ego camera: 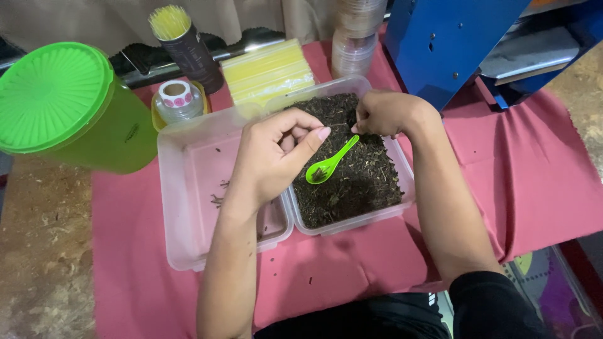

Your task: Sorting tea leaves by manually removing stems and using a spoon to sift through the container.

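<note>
A clear plastic tub [407, 182] filled with dark dried leaves [361, 182] sits on a red cloth. A small green plastic spoon [328, 164] rests slanted over the leaves with a few bits in its bowl. My right hand [384, 113] is above the tub's far side, its fingertips pinched at the tip of the spoon's handle. My left hand [276, 157] hovers where the two tubs meet. Its fingers are curled and its thumb reaches toward the spoon; I cannot see whether it holds anything. A second clear tub [182, 188] on the left holds only a few loose stems.
A big green lidded jug [69, 107] stands at the left. Behind the tubs are a small jar topped with a tape roll [178, 99], a dark tube of yellow sticks [188, 50], a yellow box [267, 69] and stacked clear cups [355, 37]. A blue machine [452, 44] stands at the back right.
</note>
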